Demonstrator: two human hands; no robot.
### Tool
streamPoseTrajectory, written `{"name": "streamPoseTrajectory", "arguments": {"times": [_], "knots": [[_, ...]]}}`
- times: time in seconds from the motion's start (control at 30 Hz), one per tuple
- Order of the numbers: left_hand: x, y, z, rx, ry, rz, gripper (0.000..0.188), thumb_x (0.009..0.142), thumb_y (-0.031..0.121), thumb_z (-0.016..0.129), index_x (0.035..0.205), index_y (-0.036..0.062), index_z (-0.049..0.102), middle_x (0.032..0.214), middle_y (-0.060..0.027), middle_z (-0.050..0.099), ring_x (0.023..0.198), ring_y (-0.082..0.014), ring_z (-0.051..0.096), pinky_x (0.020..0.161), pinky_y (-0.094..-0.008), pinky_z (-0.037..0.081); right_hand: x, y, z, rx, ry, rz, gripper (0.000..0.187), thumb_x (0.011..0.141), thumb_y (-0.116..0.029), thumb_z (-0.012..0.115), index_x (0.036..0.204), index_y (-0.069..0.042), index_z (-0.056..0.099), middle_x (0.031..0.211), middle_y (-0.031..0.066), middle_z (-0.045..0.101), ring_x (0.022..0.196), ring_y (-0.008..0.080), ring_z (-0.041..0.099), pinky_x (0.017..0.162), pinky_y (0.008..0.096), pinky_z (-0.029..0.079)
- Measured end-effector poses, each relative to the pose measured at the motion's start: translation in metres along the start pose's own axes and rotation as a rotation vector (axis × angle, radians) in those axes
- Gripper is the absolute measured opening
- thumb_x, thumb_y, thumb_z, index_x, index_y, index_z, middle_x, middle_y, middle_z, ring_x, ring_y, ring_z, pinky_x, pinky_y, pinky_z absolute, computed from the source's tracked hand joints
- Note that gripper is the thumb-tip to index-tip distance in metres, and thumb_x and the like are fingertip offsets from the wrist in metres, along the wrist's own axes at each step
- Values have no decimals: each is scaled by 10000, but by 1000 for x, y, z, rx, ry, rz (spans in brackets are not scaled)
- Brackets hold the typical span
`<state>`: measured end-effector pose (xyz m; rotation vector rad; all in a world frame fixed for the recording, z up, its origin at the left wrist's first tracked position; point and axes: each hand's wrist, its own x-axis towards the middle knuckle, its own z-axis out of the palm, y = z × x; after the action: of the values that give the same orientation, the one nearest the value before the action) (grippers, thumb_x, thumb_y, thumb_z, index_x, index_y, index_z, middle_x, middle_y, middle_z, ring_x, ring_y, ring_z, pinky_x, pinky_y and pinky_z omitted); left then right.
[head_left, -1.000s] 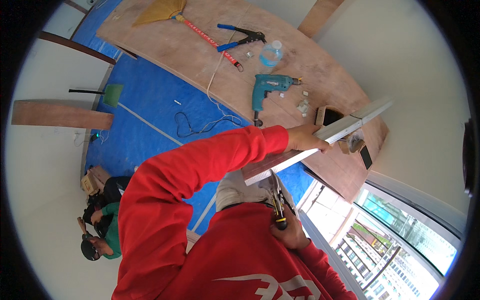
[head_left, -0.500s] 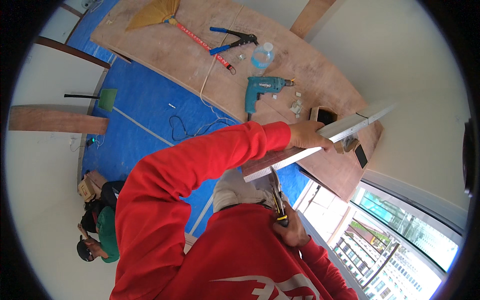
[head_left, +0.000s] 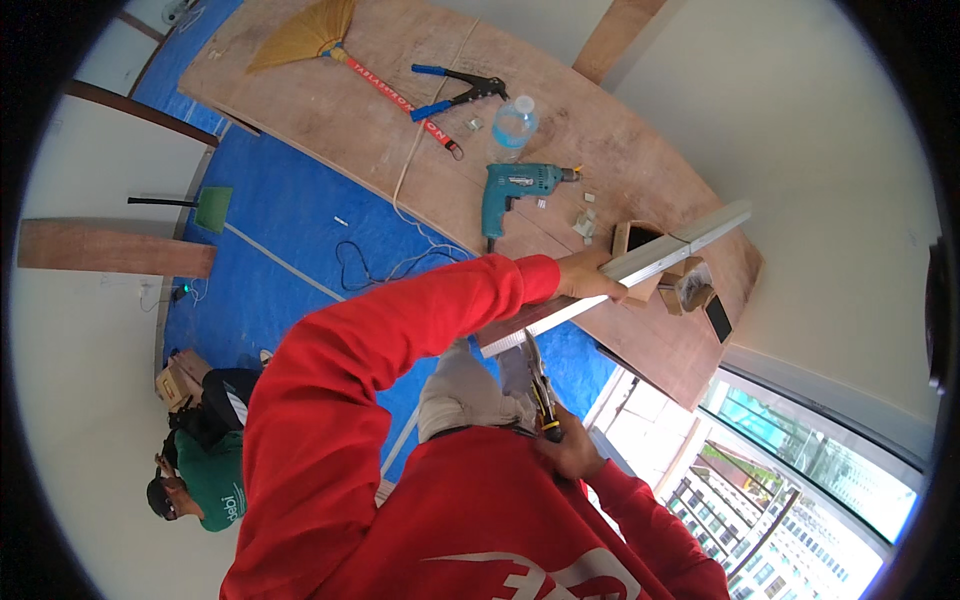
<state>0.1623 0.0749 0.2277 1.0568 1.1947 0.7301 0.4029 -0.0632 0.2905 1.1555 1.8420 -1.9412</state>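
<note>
Head view: the left hand [head_left: 588,276] is wrapped round a silvery bar [head_left: 650,262] slanting over the desk [head_left: 300,115]; the right hand [head_left: 572,446] is closed around snips [head_left: 540,385] at its near end. An open box [head_left: 619,238] looks dark inside.

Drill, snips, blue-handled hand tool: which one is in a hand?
The snips with the black-and-yellow handle, gripped in the right hand. The teal drill and the blue-handled tool both lie on the wooden table, untouched.
</note>
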Motion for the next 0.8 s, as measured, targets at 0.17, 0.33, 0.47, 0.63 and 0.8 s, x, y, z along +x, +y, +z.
{"name": "streamPoseTrajectory", "arguments": {"times": [0.17, 0.33, 0.47, 0.63, 0.8], "knots": [[19, -56, 18, -58, -47, -142, 605, 764, 382, 772, 1237, 20, 665, 1063, -156, 718, 985, -245, 668, 843, -365, 515, 16, 40, 3, 8, -58, 144, 540, 815, -181, 734, 1297, 4, 577, 1116, 193, 712, 1039, 314, 669, 941, 422, 508], [44, -107, 46, -77, -111, -206, 573, 782, 361, 764, 1222, 8, 662, 1048, -147, 720, 979, -216, 664, 840, -368, 516, 19, 74, 0, -9, -75, 171, 586, 818, -231, 757, 1309, 17, 556, 1131, 240, 717, 1074, 371, 688, 940, 453, 519], [57, -129, 32, 6, -99, -144, 605, 829, 299, 741, 1318, -28, 601, 1127, -168, 701, 1055, -244, 649, 942, -389, 502, 40, 91, -12, -85, -31, 219, 665, 794, -305, 798, 1289, 55, 536, 1093, 304, 704, 1072, 458, 680, 934, 492, 527], [26, -154, 21, -107, 44, -231, 649, 852, 199, 720, 1428, -21, 516, 1300, -145, 623, 1226, -235, 559, 1063, -381, 443, 58, 102, -20, -175, 11, 188, 591, 769, -311, 785, 1126, 90, 538, 1000, 339, 664, 991, 501, 658, 862, 525, 523], [35, -194, 16, -51, 215, -172, 560, 834, 154, 730, 1348, 15, 558, 1114, -99, 623, 1018, -203, 579, 915, -352, 484, 80, 119, -41, -289, 30, 157, 567, 750, -303, 796, 1077, 86, 545, 950, 341, 662, 939, 506, 666, 823, 527, 537]]}}
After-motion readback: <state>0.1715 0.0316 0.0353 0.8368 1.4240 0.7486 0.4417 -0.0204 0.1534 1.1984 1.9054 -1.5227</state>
